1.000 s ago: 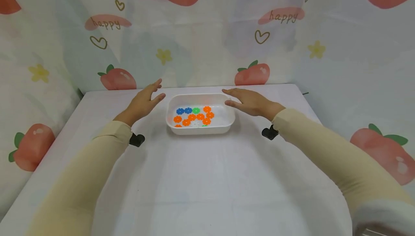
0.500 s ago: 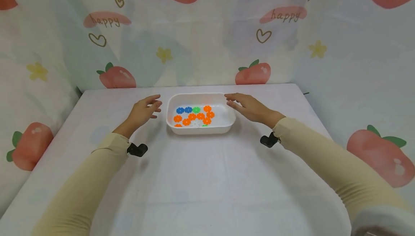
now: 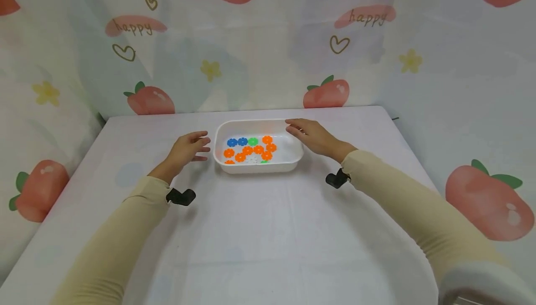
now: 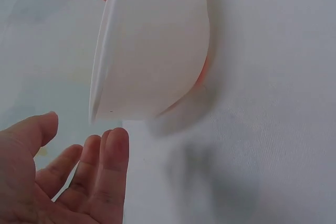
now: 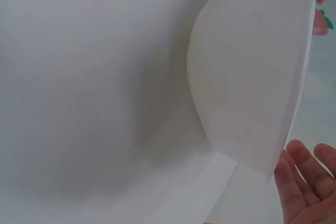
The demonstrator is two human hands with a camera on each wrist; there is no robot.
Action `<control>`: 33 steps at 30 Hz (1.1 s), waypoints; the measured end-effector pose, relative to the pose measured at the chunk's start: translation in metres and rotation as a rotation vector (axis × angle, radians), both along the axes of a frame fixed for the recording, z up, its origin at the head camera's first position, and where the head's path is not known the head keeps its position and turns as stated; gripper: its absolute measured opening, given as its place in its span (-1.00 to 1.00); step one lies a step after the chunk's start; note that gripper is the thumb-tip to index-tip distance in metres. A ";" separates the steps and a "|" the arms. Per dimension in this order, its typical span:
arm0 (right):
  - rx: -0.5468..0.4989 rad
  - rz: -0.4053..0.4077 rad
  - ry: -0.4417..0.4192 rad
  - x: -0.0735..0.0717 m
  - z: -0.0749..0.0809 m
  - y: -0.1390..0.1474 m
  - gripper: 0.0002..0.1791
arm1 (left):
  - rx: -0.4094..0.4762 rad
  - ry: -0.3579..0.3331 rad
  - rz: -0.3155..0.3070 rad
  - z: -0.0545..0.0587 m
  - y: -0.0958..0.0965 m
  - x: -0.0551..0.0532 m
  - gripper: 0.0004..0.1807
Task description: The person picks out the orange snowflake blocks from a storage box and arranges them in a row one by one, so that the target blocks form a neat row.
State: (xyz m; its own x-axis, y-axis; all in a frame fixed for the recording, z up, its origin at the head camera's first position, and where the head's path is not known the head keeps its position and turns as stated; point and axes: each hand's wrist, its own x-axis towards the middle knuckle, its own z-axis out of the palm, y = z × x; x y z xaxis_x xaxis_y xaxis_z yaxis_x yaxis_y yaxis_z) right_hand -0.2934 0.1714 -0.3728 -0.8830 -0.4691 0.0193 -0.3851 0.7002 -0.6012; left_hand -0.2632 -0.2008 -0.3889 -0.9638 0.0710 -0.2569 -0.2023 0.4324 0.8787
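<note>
A white plastic tray (image 3: 259,168) stands near the far side of the table. Inside lie flat, notched plastic discs: several orange discs (image 3: 258,149), two blue discs (image 3: 232,142), green ones (image 3: 253,141) and pale ones near the front wall. My left hand (image 3: 183,152) hovers just left of the tray, fingers spread and pointing at it; the left wrist view shows the fingertips (image 4: 116,142) just short of its end. Over the tray's right end reaches my right hand (image 3: 316,138), fingers extended. In the right wrist view, one fingertip (image 5: 282,170) is right at the rim corner.
A white cloth covers the table (image 3: 251,230). Behind and beside it hangs a patterned curtain (image 3: 259,63) with printed fruit, hearts and flowers. Each wrist carries a small black camera mount, such as the left mount (image 3: 181,197).
My left hand has come down from above the table's far edge to the tray's left side, its fingers now facing the tray. The right hand has shifted slightly inward over the right rim.
</note>
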 end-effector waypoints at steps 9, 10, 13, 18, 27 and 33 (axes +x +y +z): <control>0.030 0.004 -0.025 -0.010 -0.001 -0.011 -0.33 | 0.034 -0.062 0.038 -0.008 0.008 0.001 -0.38; 0.021 0.002 -0.042 -0.010 0.000 -0.012 -0.33 | 0.041 -0.068 0.039 -0.009 0.009 0.001 -0.39; 0.004 0.005 -0.091 -0.010 0.001 -0.015 -0.33 | 0.069 -0.089 0.048 -0.010 0.011 0.000 -0.40; 0.005 0.007 -0.146 -0.011 0.001 -0.020 -0.33 | 0.098 -0.126 0.069 -0.010 0.012 -0.002 -0.40; 0.013 -0.015 -0.202 -0.018 -0.004 -0.031 -0.31 | 0.163 -0.183 0.110 -0.011 0.015 -0.006 -0.40; 0.029 -0.013 -0.222 -0.021 -0.002 -0.039 -0.32 | 0.213 -0.204 0.142 -0.014 0.017 -0.007 -0.39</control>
State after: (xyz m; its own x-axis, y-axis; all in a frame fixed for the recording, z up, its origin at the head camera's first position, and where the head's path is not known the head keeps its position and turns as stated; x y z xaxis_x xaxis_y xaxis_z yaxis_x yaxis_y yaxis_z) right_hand -0.3142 0.1320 -0.3751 -0.8700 -0.4551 -0.1897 -0.2365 0.7227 -0.6494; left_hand -0.2705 -0.1842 -0.4030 -0.8980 0.0128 -0.4399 -0.4289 0.1980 0.8814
